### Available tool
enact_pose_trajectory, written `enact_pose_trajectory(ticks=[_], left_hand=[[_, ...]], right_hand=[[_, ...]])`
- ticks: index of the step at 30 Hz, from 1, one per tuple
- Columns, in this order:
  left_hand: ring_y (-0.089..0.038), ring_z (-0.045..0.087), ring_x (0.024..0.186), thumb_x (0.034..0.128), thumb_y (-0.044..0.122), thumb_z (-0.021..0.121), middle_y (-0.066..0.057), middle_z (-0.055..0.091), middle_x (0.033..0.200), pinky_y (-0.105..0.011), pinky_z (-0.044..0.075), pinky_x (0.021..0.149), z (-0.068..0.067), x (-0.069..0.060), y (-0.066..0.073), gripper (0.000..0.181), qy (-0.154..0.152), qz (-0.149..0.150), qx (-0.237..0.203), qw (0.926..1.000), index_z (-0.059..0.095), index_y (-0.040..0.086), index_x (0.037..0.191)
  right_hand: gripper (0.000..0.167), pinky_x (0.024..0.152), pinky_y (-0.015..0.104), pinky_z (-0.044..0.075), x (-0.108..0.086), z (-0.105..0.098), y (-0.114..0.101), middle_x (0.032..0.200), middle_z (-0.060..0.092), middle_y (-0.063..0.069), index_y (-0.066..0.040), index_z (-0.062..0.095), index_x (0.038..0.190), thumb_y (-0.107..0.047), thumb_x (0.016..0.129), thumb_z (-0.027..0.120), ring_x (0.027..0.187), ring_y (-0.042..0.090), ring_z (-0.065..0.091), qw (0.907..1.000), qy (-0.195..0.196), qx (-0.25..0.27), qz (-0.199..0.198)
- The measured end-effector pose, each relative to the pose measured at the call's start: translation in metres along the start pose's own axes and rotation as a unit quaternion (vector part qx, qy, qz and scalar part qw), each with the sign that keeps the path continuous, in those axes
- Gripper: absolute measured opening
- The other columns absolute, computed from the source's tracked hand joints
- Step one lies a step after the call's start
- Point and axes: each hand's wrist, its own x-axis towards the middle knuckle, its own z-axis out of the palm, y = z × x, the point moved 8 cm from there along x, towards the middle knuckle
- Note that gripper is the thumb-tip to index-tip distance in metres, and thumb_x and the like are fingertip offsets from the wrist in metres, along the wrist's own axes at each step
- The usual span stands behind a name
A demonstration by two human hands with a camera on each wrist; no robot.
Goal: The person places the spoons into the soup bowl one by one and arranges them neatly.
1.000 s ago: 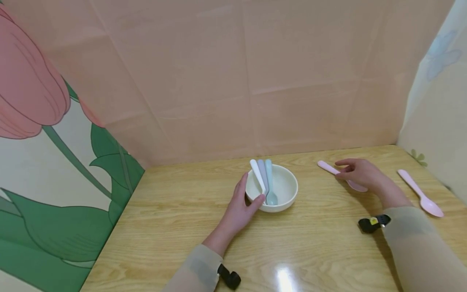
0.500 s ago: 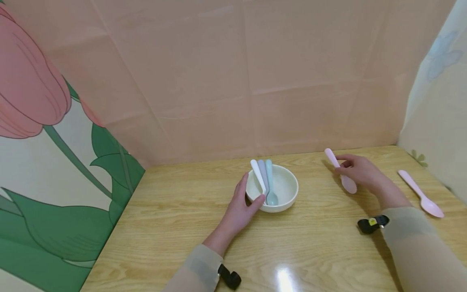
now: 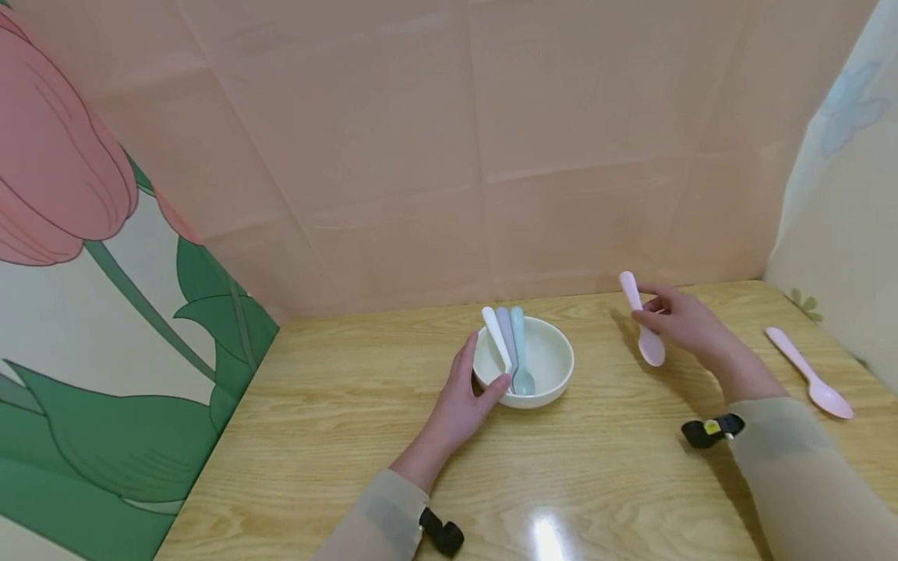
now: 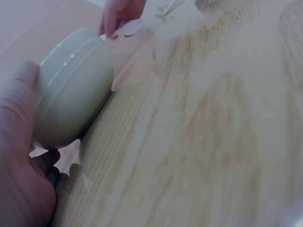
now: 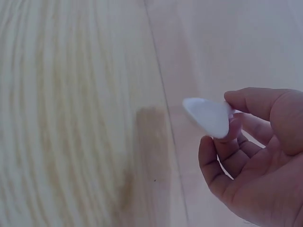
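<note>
My left hand grips the left side of a white bowl, its thumb at the rim. Three spoons lean in the bowl: a white spoon, a lavender spoon and a light blue spoon. To the right, my right hand pinches a pink spoon by its handle, raised off the table with the handle up and the scoop down. The right wrist view shows the scoop of this spoon end-on, with much of its handle hidden by fingers.
A second pink spoon lies on the wooden table at the far right. Behind the table hangs a pinkish cloth backdrop. A panel with a printed tulip stands on the left.
My right hand has picked the pink spoon up from the table, tipped it more upright and moved it slightly left. My left hand and the bowl have stayed put.
</note>
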Motion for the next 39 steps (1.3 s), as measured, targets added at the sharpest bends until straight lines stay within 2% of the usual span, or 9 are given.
enact_pose_trajectory(ticks=[8, 16, 22, 31, 39], left_hand=[[-0.029, 0.031, 0.162, 0.1073, 0.057, 0.068, -0.006, 0.024, 0.181, -0.055, 0.027, 0.130, 0.000, 0.000, 0.001, 0.095, -0.002, 0.002, -0.004, 1.0000, 0.012, 0.029, 0.179], [-0.027, 0.030, 0.162, 0.1068, 0.059, 0.067, -0.004, 0.023, 0.181, -0.053, 0.027, 0.131, 0.001, 0.000, -0.001, 0.096, -0.004, -0.003, 0.001, 1.0000, 0.012, 0.031, 0.179], [-0.028, 0.031, 0.162, 0.1075, 0.056, 0.067, -0.006, 0.024, 0.181, -0.055, 0.028, 0.130, 0.000, 0.000, 0.000, 0.095, 0.003, 0.009, 0.004, 0.9999, 0.013, 0.027, 0.179], [-0.029, 0.030, 0.162, 0.1080, 0.056, 0.066, -0.006, 0.023, 0.181, -0.055, 0.028, 0.130, 0.000, -0.001, 0.003, 0.094, 0.001, 0.008, 0.005, 1.0000, 0.012, 0.027, 0.179], [-0.030, 0.030, 0.162, 0.1079, 0.057, 0.066, -0.007, 0.023, 0.181, -0.056, 0.028, 0.130, 0.001, 0.000, 0.003, 0.094, -0.001, 0.005, 0.007, 1.0000, 0.012, 0.028, 0.179]], right_hand=[[0.069, 0.079, 0.033, 0.054, 0.000, 0.001, -0.013, 0.123, 0.062, 0.022, -0.004, 0.032, 0.171, -0.027, 0.115, 0.064, 0.095, 0.024, 0.064, 0.9995, 0.003, 0.030, -0.006], [0.083, 0.079, 0.024, 0.051, -0.001, 0.001, -0.030, 0.115, 0.064, 0.020, -0.014, 0.015, 0.178, -0.024, 0.113, 0.066, 0.089, 0.022, 0.067, 0.9977, 0.023, 0.059, -0.022], [0.089, 0.080, 0.020, 0.049, -0.001, 0.002, -0.040, 0.116, 0.063, 0.019, -0.019, 0.006, 0.179, -0.023, 0.114, 0.066, 0.090, 0.021, 0.067, 0.9968, 0.026, 0.070, -0.029], [0.094, 0.077, 0.024, 0.053, -0.003, 0.003, -0.060, 0.111, 0.061, 0.020, -0.018, 0.004, 0.179, -0.013, 0.111, 0.068, 0.085, 0.020, 0.068, 0.9926, 0.037, 0.098, -0.061], [0.094, 0.074, 0.025, 0.055, -0.005, 0.007, -0.074, 0.110, 0.061, 0.021, -0.018, 0.009, 0.179, -0.008, 0.109, 0.070, 0.082, 0.019, 0.068, 0.9893, 0.043, 0.118, -0.075]])
